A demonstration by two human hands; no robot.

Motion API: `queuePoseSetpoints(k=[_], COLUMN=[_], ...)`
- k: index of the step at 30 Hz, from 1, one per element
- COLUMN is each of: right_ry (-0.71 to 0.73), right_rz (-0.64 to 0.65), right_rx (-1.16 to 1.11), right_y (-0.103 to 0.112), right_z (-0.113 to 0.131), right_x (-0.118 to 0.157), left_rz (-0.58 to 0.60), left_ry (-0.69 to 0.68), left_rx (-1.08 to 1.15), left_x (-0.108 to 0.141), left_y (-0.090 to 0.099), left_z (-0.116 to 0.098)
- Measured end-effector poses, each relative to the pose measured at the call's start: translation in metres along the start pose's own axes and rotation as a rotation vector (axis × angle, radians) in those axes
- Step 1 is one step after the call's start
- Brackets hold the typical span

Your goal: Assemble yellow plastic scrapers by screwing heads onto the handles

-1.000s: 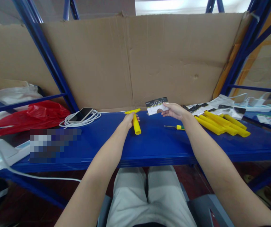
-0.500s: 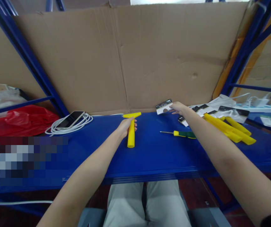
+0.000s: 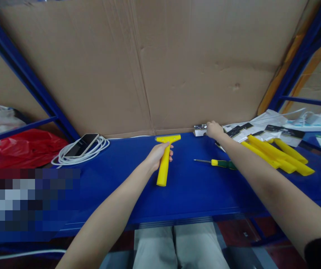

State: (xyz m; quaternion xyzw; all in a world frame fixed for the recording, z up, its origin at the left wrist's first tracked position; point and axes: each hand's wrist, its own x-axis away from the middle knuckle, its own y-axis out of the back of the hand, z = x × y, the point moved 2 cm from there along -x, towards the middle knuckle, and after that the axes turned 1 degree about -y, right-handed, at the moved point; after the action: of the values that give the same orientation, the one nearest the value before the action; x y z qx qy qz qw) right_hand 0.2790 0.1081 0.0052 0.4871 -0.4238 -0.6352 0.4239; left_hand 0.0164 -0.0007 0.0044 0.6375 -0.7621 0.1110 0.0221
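Within left hand [image 3: 160, 155], yellow scraper [image 3: 164, 164], handle [image 3: 163, 175] nearward, perhaps tilted.

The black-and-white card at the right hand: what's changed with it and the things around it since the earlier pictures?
The right hand has carried the card rightward, nearer the dark packets; whether it has let go can't be told. The left hand still grips the yellow T-shaped tool, whose handle end has swung leftward. The screwdriver and phone stayed put.

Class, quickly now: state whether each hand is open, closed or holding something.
Left hand: closed, holding the yellow scraper.
Right hand: at the black-and-white card; fingertips hidden, so its grip cannot be told.
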Motion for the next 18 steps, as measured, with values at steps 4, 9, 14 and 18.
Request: queuePoseSetpoints(k=[4,9,14,18], right_ry=[0.119,0.138,0.161,0.145], right_rz=[0.249,0.324,0.295,0.281], right_rx=[0.196,0.378,0.391,0.394], right_y=[-0.006,-0.011,-0.007,-0.009], right_z=[0.009,0.010,0.007,0.008], right_x=[0.003,0.002,-0.004,-0.009], left_rz=[0.020,0.027,0.038,0.065], left_ry=[-0.043,-0.027,-0.037,-0.049], left_rx=[0.007,-0.004,-0.019,-0.035], left_x=[0.001,0.002,0.005,0.009], left_y=[-0.005,-0.007,-0.010,-0.013], left_z=[-0.001,0.001,-0.002,-0.002])
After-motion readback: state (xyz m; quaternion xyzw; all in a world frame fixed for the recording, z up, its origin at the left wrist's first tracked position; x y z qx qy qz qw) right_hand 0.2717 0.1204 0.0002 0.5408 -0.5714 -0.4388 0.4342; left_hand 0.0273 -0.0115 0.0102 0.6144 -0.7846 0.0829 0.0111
